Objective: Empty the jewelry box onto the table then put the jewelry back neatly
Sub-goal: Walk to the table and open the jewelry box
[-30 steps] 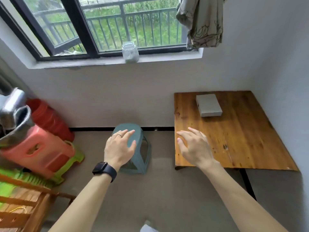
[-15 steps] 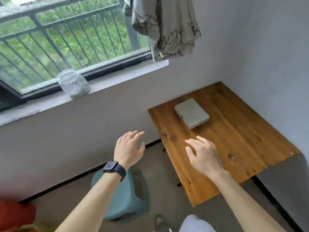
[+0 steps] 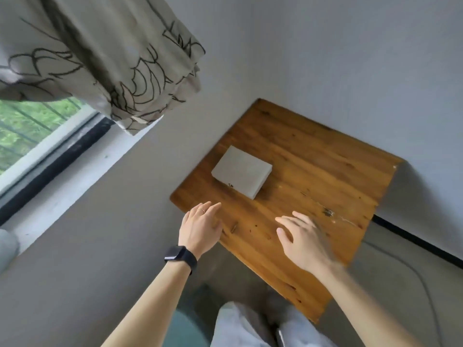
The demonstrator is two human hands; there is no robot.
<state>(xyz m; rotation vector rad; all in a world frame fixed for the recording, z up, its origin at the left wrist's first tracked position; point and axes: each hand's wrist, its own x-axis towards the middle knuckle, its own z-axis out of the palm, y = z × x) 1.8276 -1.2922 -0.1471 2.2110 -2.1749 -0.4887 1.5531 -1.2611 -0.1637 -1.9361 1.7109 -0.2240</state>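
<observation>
**Q:** Which step is in hand?

**A:** Judging from the layout, the first step is only beginning. The jewelry box (image 3: 241, 171) is lying closed on the wooden surface (image 3: 313, 159), left of its middle. No jewelry is showing anywhere on the wood.

**Q:** How are the hands standing?

**A:** The left hand (image 3: 200, 227) is hovering over the near left edge of the surface, with its fingers straight and loosely spread, holding nothing. The right hand (image 3: 303, 240) is hovering to the right of it, over the near part of the surface, with its fingers spread wide and likewise empty. Both hands are sitting near the box but apart from it.

**Q:** What is the next move calling for?

**A:** It is probably calling for both hands to close on the box. One hand would be steadying the body while the other is working the small clasp (image 3: 230, 184) on the near-facing side and raising the lid. The box is lying askew to the edges of the surface, so the approach is likely needing an angled wrist. When tipping, the contents are best poured toward the middle of the surface, since small pieces are liable to roll off the near edge.
</observation>
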